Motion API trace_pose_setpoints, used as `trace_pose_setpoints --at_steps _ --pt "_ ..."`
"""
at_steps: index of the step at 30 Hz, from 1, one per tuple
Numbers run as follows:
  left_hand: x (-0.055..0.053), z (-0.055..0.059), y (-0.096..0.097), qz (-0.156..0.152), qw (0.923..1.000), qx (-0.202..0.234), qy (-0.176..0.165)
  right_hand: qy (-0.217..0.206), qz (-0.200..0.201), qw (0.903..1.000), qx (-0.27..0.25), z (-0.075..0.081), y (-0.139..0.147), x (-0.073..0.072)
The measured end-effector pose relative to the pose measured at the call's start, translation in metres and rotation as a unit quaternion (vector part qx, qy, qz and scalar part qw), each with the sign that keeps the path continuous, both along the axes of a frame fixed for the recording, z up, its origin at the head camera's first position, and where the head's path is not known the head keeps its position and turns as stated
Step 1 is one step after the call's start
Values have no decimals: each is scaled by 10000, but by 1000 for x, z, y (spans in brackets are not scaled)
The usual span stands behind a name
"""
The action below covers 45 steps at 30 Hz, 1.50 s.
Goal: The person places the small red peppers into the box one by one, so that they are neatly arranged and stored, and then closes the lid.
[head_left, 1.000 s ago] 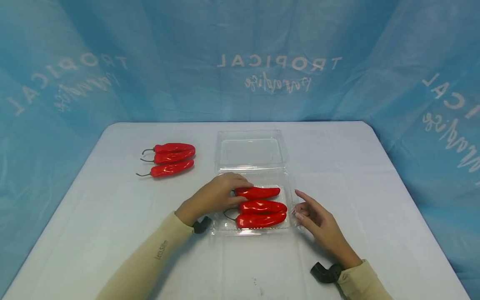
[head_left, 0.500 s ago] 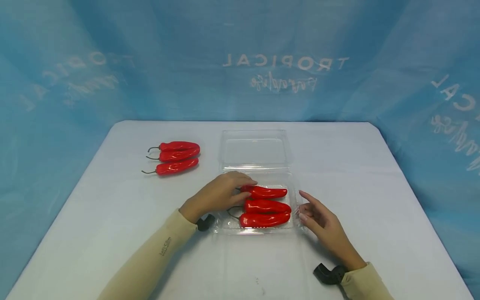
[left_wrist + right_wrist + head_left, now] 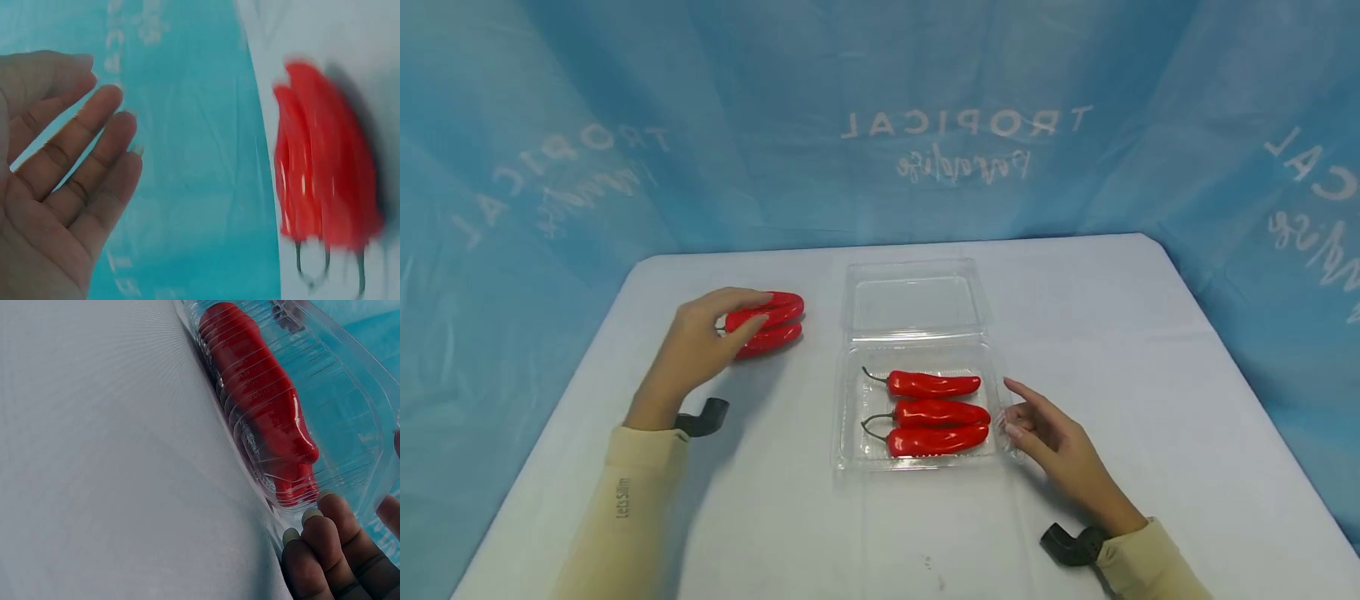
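My left hand [image 3: 696,342] is over three red chili peppers [image 3: 786,332] at the left of the table, its thumb and fingers apart. In the left wrist view the hand holds nothing, and the peppers [image 3: 325,169] lie off to the side, slightly blurred. A clear plastic clamshell container [image 3: 844,417] sits mid-table, its lid [image 3: 913,302] laid back. Inside its base are three more chili peppers [image 3: 936,412], stems to the left. My right hand [image 3: 1045,433] pinches the container's right rim between thumb and curled fingers, forefinger extended. Its fingertips [image 3: 322,534] show at the clear wall.
A white cloth covers the table [image 3: 790,525]. Blue printed curtains [image 3: 760,167] hang behind it and along both sides. A black strap mount is on each wrist, the left mount [image 3: 703,418] hanging just above the cloth.
My left hand has let go of the upper pepper in the container and moved left and away to the loose peppers. The right hand has stayed at the container's rim.
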<state>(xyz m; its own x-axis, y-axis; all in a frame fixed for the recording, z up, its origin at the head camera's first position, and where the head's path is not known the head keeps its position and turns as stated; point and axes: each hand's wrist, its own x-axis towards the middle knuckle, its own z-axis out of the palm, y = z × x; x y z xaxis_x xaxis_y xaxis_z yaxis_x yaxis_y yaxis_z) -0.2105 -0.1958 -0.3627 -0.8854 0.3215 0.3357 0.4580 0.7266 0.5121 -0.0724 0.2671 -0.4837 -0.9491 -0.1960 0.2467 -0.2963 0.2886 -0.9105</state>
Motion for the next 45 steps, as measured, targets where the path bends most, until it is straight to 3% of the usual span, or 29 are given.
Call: trace_pose_setpoints --at_steps 5,10,14,20,23,30,40,45 --pt "-9 -3 -40 540 9981 -79 -292 1 -30 10000 30 0 0 -1" --pt "-18 -26 -61 1021 9870 100 -1235 -50 -7 10000 -62 -2 -3 -2" --pt "-21 -45 -72 1152 9743 181 -1930 -128 5 9998 -131 -4 -6 0" --pt "-15 -66 -85 1241 9590 22 -2547 -105 80 9999 -95 -2 -12 2" --pt "-13 -74 -86 1268 9567 -31 -2618 -40 80 9999 -93 0 -12 3" --pt "-12 -78 -84 1252 9628 -52 -2393 -27 54 9999 -131 -1 -11 3" --pt "-9 -73 -81 1184 9681 -61 -2207 37 93 9997 -203 -1 -11 4" --pt "-5 -61 -75 1306 9659 50 -2233 -2 61 9999 -140 0 -11 3"
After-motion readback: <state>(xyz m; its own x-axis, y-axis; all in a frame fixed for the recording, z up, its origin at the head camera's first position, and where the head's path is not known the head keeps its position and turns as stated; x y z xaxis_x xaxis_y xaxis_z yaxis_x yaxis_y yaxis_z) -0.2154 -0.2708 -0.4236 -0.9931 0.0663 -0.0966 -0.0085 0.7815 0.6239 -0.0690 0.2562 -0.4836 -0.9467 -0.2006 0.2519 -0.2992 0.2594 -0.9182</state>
